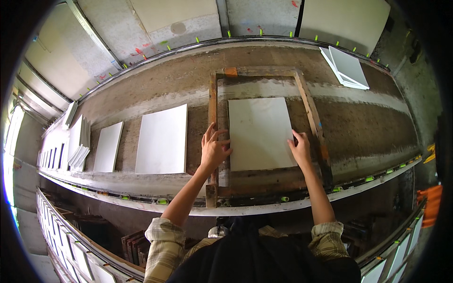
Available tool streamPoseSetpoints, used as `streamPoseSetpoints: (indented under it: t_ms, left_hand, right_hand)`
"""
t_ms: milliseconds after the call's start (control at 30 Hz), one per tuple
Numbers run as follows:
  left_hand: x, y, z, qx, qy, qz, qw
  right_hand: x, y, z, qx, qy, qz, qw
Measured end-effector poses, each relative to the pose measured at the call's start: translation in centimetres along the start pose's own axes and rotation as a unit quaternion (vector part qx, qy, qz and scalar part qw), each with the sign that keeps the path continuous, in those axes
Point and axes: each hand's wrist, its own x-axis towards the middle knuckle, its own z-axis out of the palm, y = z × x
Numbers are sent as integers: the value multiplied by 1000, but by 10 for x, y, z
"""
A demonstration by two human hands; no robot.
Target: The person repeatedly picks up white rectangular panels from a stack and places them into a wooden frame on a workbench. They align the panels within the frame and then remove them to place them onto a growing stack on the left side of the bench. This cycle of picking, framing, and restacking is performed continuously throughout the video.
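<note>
A white rectangular sheet [261,134] lies within a worn wooden frame [213,104] on the long table. Over the frame's left bar is my left hand [214,150], its fingers apart and bent, with fingertips and thumb at the sheet's left edge. My right hand [301,148] meets the sheet's opposite edge, inside the right bar, with thumb and forefinger a little apart. Neither hand is closed round anything. Whether a mesh spans the frame, I cannot tell.
Left of the frame lie a large white sheet [162,140], a smaller one [108,147] and a stack of white sheets [78,144]. More white sheets [347,68] overlap at the far right. Rails with bright green clips [284,199] edge the long brown table [368,129].
</note>
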Motion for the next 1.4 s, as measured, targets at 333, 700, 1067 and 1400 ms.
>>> streamPoseSetpoints:
  t_ms: [333, 700, 1067, 1400]
  left_hand:
    - [-10, 29, 12, 342, -40, 91, 934]
    - [90, 37, 72, 98, -82, -12, 992]
    - [155, 25, 99, 57, 0, -62, 996]
    - [62, 53, 89, -8, -7, -12, 1000]
  right_hand:
    - [-7, -43, 6, -241, -56, -86, 965]
    - [77, -38, 29, -219, -179, -219, 934]
    - [156, -11, 89, -224, -83, -194, 952]
    - [88, -21, 60, -193, -79, -205, 956]
